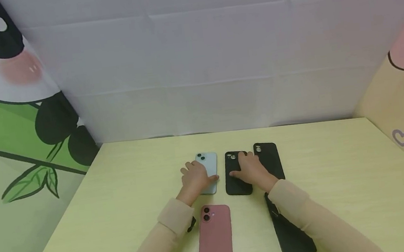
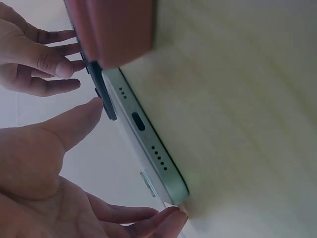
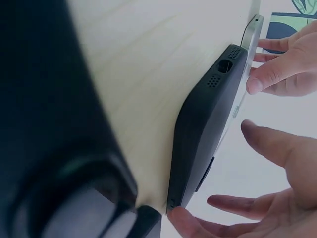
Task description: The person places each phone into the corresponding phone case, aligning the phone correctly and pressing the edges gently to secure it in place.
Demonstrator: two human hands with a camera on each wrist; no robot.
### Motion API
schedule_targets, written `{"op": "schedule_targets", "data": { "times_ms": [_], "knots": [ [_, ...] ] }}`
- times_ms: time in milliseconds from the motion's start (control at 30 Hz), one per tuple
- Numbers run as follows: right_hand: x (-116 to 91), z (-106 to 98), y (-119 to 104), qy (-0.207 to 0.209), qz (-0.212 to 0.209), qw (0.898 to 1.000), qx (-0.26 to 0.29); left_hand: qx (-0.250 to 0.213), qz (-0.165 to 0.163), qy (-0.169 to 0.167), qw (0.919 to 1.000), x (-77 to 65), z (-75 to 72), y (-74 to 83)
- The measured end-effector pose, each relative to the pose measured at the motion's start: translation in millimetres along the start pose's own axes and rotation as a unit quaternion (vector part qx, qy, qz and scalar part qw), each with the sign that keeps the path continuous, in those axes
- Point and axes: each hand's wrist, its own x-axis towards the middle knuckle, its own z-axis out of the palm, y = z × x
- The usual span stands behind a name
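Note:
In the head view a light blue phone (image 1: 211,162) lies back up on the table, its two lenses at the far end. My left hand (image 1: 194,179) spans it, thumb over its right side and fingers spread along its left. The left wrist view shows those fingertips at the edge of the phone (image 2: 153,153). To the right lies a black phone case (image 1: 237,187) with camera openings. My right hand (image 1: 253,169) reaches over it, the thumb stretched left above its back. In the right wrist view, a fingertip meets the edge of the case (image 3: 208,124).
A pink phone (image 1: 216,240) lies nearer, beside the left forearm. Another black case (image 1: 269,157) lies right of the right hand, and a longer black one (image 1: 293,236) is partly under the right sleeve. The pale yellow table (image 1: 145,158) ends at a white backdrop (image 1: 186,60).

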Motion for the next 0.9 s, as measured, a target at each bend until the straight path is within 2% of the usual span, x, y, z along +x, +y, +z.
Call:
{"op": "schedule_targets", "data": {
  "times_ms": [200,367,567,900],
  "knots": [
    [0.6,0.1,-2.9,-0.012,-0.003,1.000,-0.025,0.017,0.010,0.000,0.9998,-4.1,-2.4,5.8],
    [0.7,-1.3,-7.8,-0.028,0.012,0.999,-0.043,0.026,0.017,-0.005,0.9995,-5.6,-4.0,11.6],
    [-1.6,-2.9,-14.0,-0.030,0.012,0.997,-0.065,-0.004,-0.001,-0.002,1.0000,-5.7,-5.1,18.7],
    [-5.8,-9.0,-20.5,-0.032,0.059,0.997,-0.034,-0.039,-0.020,0.002,0.9990,-5.5,-9.8,23.2]
  ]
}}
